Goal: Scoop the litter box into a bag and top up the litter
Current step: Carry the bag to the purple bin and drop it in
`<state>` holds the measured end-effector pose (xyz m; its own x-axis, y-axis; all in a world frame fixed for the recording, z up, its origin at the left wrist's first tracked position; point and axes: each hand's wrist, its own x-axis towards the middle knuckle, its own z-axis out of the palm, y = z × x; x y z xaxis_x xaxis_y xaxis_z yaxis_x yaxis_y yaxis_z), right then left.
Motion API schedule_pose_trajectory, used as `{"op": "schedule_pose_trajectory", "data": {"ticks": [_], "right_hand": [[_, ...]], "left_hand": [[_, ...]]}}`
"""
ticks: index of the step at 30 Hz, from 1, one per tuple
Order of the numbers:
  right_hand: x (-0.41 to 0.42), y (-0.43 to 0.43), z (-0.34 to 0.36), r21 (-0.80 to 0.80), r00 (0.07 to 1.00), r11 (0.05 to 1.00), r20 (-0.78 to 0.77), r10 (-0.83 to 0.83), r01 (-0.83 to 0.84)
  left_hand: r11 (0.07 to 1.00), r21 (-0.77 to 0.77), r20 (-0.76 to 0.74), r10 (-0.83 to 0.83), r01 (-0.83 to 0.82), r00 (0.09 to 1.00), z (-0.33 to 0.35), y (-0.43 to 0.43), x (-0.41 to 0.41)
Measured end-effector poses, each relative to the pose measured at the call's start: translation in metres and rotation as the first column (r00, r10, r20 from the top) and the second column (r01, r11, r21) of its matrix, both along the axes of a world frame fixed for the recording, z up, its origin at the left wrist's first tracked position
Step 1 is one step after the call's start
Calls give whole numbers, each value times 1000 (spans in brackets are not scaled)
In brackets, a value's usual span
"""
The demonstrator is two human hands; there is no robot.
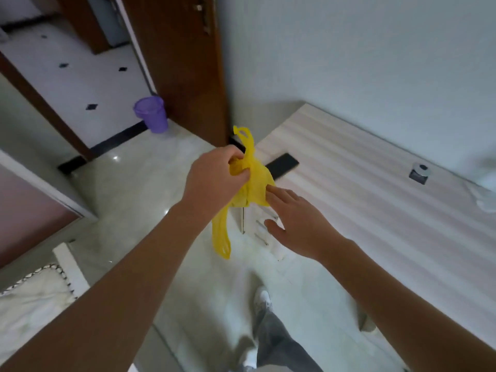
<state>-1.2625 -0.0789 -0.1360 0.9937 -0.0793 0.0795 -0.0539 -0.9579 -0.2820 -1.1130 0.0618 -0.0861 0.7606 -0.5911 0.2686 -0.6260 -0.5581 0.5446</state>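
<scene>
A plain white wall (349, 49) rises behind a pale striped wood-grain counter (375, 210). Glossy pale marble floor tiles (128, 189) meet a dark brown wooden door (182, 76), a translucent purple plastic bin (151, 114) beside it, by a black threshold strip (115, 140).

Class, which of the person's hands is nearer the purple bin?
Left. The left hand, gripping the yellow bag, is below-right of the purple bin; the right hand lies farther right.

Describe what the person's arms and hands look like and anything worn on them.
The left forearm and right forearm are bare, with no sleeve in view. The left hand and right hand wear no gloves; no watch, bracelet or ring shows.
</scene>
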Motion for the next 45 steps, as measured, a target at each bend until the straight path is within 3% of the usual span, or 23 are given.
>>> {"op": "schedule_pose_trajectory", "data": {"ticks": [11, 22, 38, 45], "right_hand": [[154, -47, -2, 15, 966, 966, -1, 257, -257], [309, -6, -4, -15, 817, 819, 71, 573, -573], [568, 37, -13, -13, 815, 818, 84, 574, -575], [683, 23, -32, 22, 759, 762, 108, 642, -648]], "left_hand": [[964, 27, -4, 264, -264, 964, 7, -8, 110], [867, -25, 2, 497, -497, 868, 1, 61, 225], [821, -76, -14, 567, -566, 824, 0, 122, 483], [762, -16, -11, 647, -647, 762, -13, 120, 580]]}}
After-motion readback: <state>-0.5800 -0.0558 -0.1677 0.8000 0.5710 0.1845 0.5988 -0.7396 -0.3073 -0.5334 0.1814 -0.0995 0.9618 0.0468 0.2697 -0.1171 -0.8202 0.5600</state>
